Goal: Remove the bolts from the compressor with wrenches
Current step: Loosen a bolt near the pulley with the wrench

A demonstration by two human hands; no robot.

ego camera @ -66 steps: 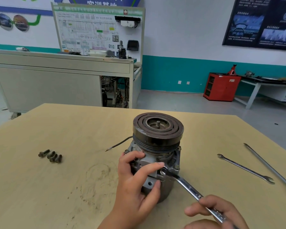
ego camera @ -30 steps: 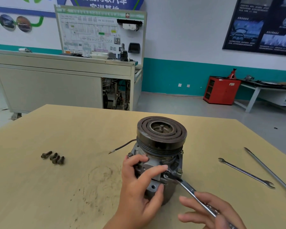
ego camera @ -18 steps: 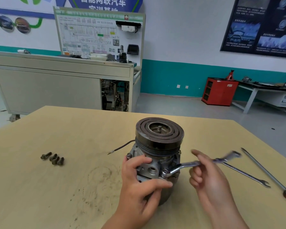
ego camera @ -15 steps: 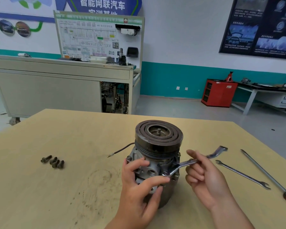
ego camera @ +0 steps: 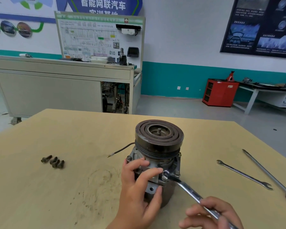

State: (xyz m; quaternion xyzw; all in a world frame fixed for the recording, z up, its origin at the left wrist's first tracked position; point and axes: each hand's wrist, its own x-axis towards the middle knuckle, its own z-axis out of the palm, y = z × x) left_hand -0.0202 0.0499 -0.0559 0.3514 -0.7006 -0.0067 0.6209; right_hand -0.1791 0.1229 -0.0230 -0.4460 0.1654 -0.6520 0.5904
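On the wooden table (ego camera: 56,195) the compressor (ego camera: 158,142) stands upright, pulley up, with the left hand (ego camera: 139,192) curled round its housing from the near side. The right hand (ego camera: 211,215) wraps its fingers round the tail of the combination wrench (ego camera: 188,191). The wrench's long axis runs up and left from that grip to the flange bolt (ego camera: 164,176) its head sits on, just beside the left forefinger.

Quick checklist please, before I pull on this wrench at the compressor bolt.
1. Seating of wrench on the bolt: ok, it sits over the head.
2. Left hand bracing the compressor: ok.
3. Left fingers clear of the wrench end: not ok, the index fingertip lies right beside it.
4. Right hand gripping the handle: ok.
5. Loose bolts out of the swing: ok, far left.
6. How loose the bolt is: cannot tell.
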